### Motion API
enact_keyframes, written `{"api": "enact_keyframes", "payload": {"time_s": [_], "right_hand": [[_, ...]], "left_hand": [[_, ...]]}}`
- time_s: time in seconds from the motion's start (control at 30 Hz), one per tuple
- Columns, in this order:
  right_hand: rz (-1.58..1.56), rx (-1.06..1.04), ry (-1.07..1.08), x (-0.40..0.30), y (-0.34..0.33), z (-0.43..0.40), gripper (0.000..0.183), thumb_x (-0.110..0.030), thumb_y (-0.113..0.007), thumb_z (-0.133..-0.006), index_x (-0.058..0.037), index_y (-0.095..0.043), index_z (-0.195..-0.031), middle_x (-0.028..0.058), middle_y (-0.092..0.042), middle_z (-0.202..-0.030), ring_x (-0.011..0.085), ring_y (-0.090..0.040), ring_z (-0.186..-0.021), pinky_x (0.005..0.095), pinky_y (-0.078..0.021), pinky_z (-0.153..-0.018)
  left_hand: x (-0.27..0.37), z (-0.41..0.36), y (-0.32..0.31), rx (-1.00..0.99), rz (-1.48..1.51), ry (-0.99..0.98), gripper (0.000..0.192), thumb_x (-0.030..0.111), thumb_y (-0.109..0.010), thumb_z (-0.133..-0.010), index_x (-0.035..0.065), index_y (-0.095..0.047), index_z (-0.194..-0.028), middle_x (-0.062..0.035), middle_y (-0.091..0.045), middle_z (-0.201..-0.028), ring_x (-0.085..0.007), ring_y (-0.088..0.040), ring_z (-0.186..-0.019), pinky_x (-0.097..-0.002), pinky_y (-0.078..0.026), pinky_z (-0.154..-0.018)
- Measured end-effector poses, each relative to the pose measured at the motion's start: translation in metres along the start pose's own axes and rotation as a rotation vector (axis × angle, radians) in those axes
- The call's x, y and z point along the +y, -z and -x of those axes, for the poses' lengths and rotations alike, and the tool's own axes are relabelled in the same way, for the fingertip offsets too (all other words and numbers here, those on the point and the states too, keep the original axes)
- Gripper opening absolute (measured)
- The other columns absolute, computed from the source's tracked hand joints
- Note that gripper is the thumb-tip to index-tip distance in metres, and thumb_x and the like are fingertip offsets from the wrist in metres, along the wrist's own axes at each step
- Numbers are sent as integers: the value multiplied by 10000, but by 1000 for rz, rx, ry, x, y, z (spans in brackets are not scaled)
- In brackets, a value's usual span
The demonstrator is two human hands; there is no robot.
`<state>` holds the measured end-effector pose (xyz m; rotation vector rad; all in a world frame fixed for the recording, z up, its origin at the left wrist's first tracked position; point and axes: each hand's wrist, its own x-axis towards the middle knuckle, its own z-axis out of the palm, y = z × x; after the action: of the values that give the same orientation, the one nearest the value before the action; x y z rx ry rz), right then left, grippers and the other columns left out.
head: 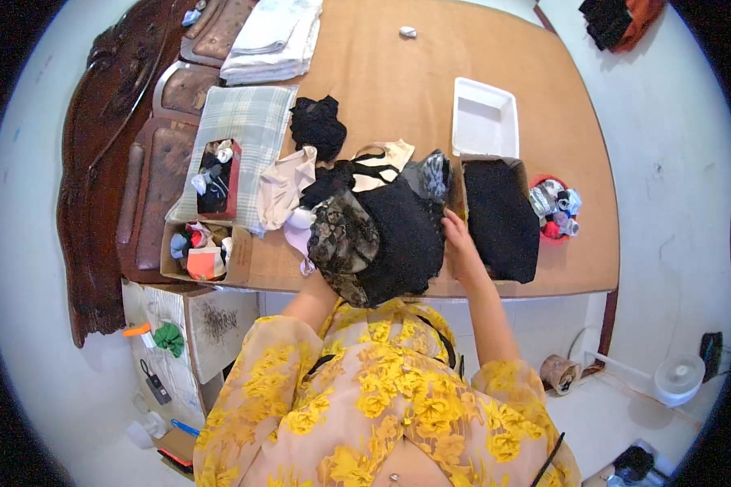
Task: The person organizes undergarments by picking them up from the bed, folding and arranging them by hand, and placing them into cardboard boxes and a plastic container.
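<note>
A black garment with a sheer floral lace part is spread at the table's front edge. My left hand is hidden beneath the lace; only its wrist and forearm show. At the garment's right edge, my right hand has its fingers closed on the black fabric. Around it lie a beige undergarment, a cream piece with black straps, a lavender strapped piece and grey patterned lace. Farther back is a crumpled black lace garment.
Right of my hand stands a cardboard box with folded black cloth, a white plastic tray and a red basket. At left are a plaid pillow, a red box, a cardboard box of clothing and folded white towels.
</note>
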<state>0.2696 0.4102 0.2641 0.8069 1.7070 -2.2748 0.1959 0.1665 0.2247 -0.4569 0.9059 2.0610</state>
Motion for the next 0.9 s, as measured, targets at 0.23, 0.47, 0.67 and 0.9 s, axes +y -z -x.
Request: {"api": "enact_keyframes", "payload": {"time_s": [0.23,0.47,0.67,0.9], "right_hand": [[-634,-337,-405,17,-19,5,585,-344,-702,-777,-57,-529,-1257,117,-587,-1208,292,-565,-1090,425,-424,-968],[-255,-227,-177,15,-20,-6,384,-168,-685,-795,-32,-580,-1138,109,-646,-1044,240,-634,-937,383,-521,-817],[-338,-8,-89,15,5,-13,427,-164,-683,-806,-22,-533,-1181,116,-630,-1061,259,-626,-931,408,-516,-830],[-470,-28,-87,20,4,-17,415,-210,-667,-838,-12,-532,-1176,122,-626,-1075,263,-621,-955,416,-514,-843]], "left_hand": [[-22,7,-18,-50,-29,54,625,539,-287,-954,112,-333,-1408,-87,-419,-1400,-277,-439,-1246,-459,-312,-1062],[-11,-5,-1,-99,36,68,632,545,-289,-952,108,-339,-1406,-85,-430,-1393,-281,-454,-1234,-465,-320,-1055],[9,6,-4,41,17,170,566,473,-305,-966,113,-351,-1400,-82,-483,-1350,-243,-498,-1194,-394,-377,-1021],[-1,8,-11,37,-343,-122,506,245,-669,-840,64,-476,-1272,-59,-598,-1163,-214,-563,-1076,-372,-441,-937]]}}
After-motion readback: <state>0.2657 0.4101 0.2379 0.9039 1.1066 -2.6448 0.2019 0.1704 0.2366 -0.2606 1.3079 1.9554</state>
